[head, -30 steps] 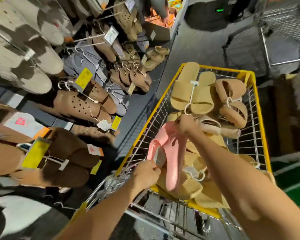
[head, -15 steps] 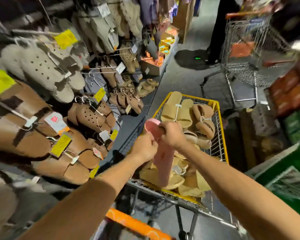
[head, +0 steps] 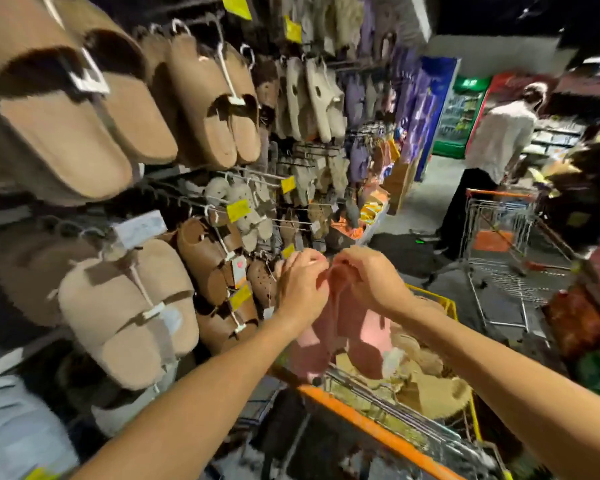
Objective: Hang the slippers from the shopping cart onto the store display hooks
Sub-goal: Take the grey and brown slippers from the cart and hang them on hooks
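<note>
- Head view looks along a slipper aisle, with both hands raised between the wall display and the cart.
- Left hand (head: 300, 289) and right hand (head: 368, 280) both pinch the top end of the pink slippers (head: 343, 327), fingers curled round it; the pair hangs down from that grip, so its weight keeps it straight.
- Gripping at the top probably puts the fingers where the hanger loop would be, ready to slip over a peg; the loop itself is hidden by the fingers.
- The pink pair is held clear above the shopping cart (head: 440, 303), just beside the lower rows of hanging brown clogs (head: 208, 258).
- More tan slippers (head: 426, 386) lie heaped in the cart, so much of the job seems left.
- Display hooks (head: 257, 175) stick out from the wall in rows, most already loaded; which peg is meant for the pink pair I cannot tell.
- Yellow price tags (head: 238, 210) sit at the peg tips, so the loop would likely have to pass over one.
- Another person (head: 499, 136) stands with a second cart (head: 499, 230) well apart down the aisle.
</note>
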Available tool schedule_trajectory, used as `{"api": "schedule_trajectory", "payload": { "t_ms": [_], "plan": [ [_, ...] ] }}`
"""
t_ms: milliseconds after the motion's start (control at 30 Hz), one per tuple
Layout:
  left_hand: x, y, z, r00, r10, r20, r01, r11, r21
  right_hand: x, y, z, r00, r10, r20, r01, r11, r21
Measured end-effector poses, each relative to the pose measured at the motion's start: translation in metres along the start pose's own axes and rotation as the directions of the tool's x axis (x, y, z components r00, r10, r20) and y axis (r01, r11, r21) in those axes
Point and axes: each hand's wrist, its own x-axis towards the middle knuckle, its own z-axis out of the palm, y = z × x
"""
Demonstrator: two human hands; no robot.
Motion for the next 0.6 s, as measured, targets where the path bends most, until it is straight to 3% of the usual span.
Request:
{"api": "schedule_trajectory", "payload": {
  "t_ms": [133,333,600],
  "plan": [
    [-0.017,-0.006,-0.088,0.987,0.025,-0.156,-0.01,0.995,0.095,0.017,-0.083,-0.016,0.988,-0.121,-0.094,0.122,0.993,0.001],
    [-0.066,0.002,-0.219,0.932,0.088,-0.352,0.019,0.957,0.291,0.0,-0.19,0.008,0.947,-0.145,-0.286,0.161,0.986,0.033],
    [-0.179,0.021,-0.394,0.763,-0.017,-0.646,0.367,0.834,0.412,-0.028,-0.361,0.014,0.908,-0.309,-0.282,0.4,0.84,0.366]
  ]
}}
